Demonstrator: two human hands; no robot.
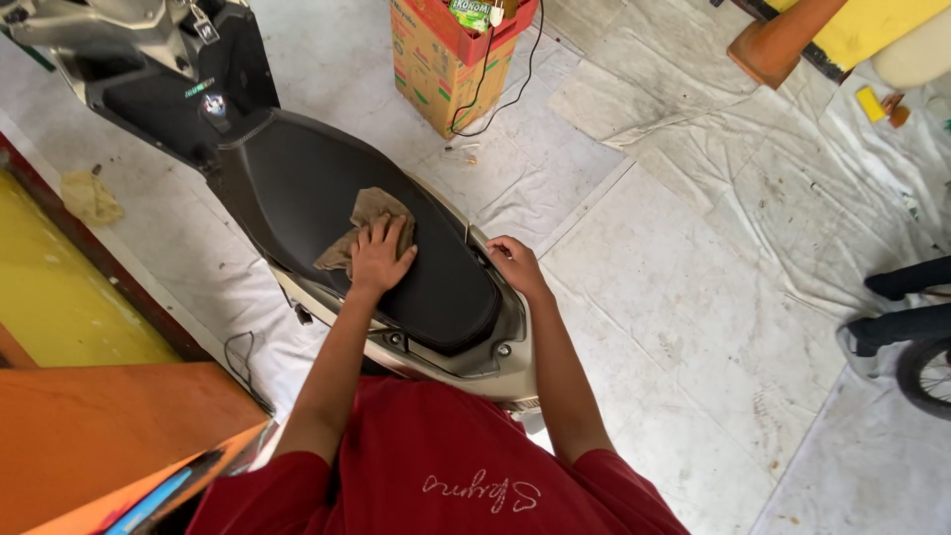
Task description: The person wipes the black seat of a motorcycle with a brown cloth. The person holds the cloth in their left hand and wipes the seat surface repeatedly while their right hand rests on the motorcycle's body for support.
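White, scuffed sheeting (693, 297) covers the floor where we stand over a parked scooter, and on its black seat (327, 198) lies the brown rag (369, 210), crumpled near the middle of the cushion. Our left hand (381, 256) lies flat on the rag's near edge, fingers spread and pressing it against the seat, not closed around it. Our right hand (515, 266) is curled over the seat's right rim beside the silver body panel (466, 362), fingers bent in a loose grip; we cannot tell how tightly it holds. The two hands are apart, with the rear of the seat between them. Ahead of the seat we see the scooter's dark front console (188, 94). Beyond it stands a cardboard box (436, 69) with a black cable trailing down its side. A yellow-and-orange wall (69, 307) runs along our left, and a bicycle wheel (931, 372) shows at the far right edge
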